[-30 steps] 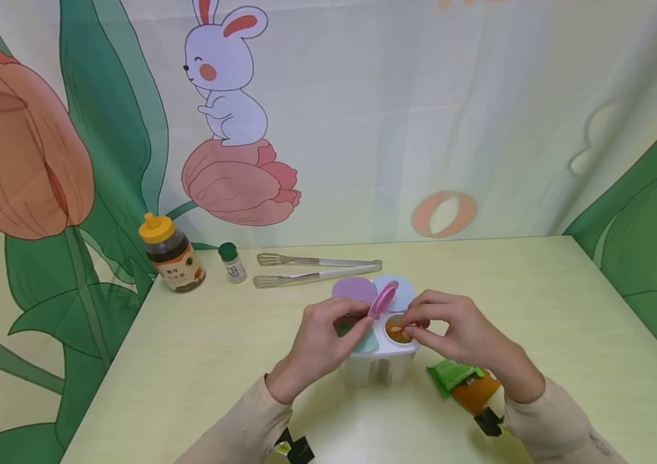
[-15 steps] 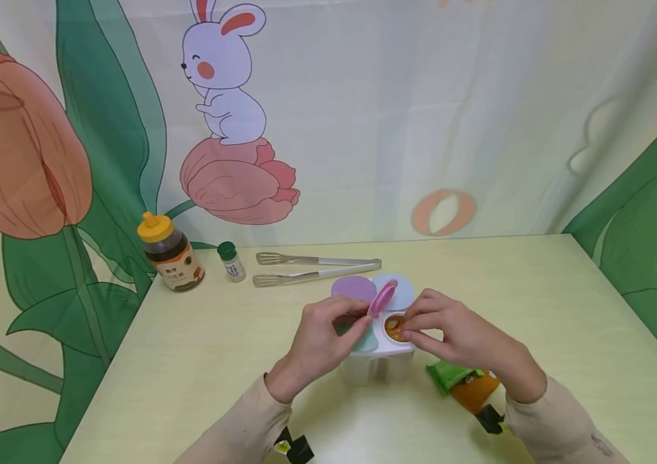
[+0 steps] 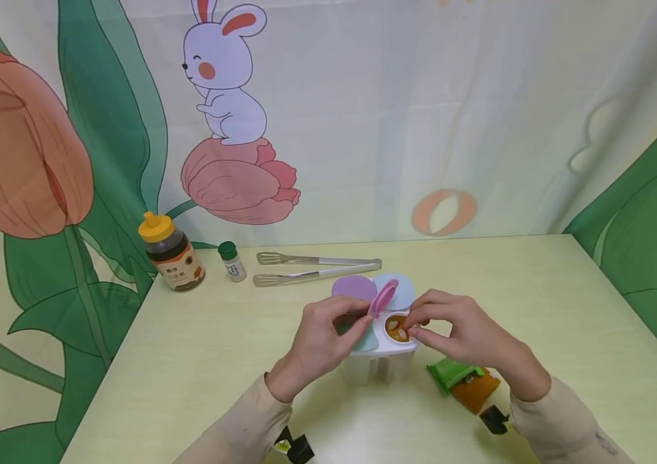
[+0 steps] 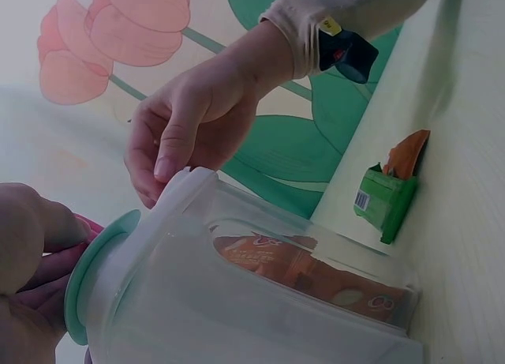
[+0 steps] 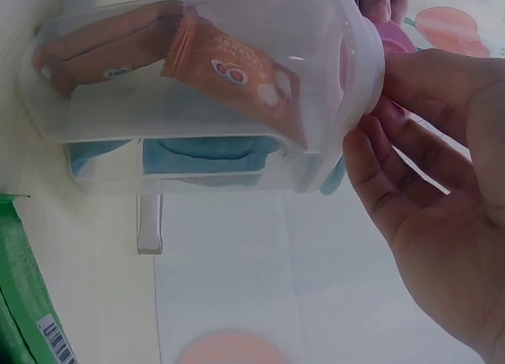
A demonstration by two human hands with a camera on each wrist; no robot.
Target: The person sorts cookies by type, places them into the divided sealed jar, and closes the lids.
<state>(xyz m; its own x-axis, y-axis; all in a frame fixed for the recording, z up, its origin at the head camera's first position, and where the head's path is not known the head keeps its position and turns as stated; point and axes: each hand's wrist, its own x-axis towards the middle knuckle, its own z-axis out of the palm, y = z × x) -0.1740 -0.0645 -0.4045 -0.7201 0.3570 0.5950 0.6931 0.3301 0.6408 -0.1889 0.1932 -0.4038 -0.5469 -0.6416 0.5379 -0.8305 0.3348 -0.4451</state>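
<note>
Both wrist views showed orange packets (image 5: 197, 60) inside the clear container (image 3: 379, 357) mid-table; overhead, left hand (image 3: 319, 341) pinched its pink lid (image 3: 382, 299) upright, right hand (image 3: 461, 332) fingertips pinched together over the opening.

Readable text is scarce. The orange packet (image 5: 229, 72) inside the clear container (image 5: 331, 143) shows a white "8", seen in the right wrist view; left wrist view shows the same packet (image 4: 316, 273) w/ what looks like "80", blurred. Green packet (image 4: 384, 202) on the table has a barcode, digits too small to read. Honey bottle (image 3: 172, 253) label has dark characters, illegible. Small green-capped bottle (image 3: 232, 261): label print too small to read.
</note>
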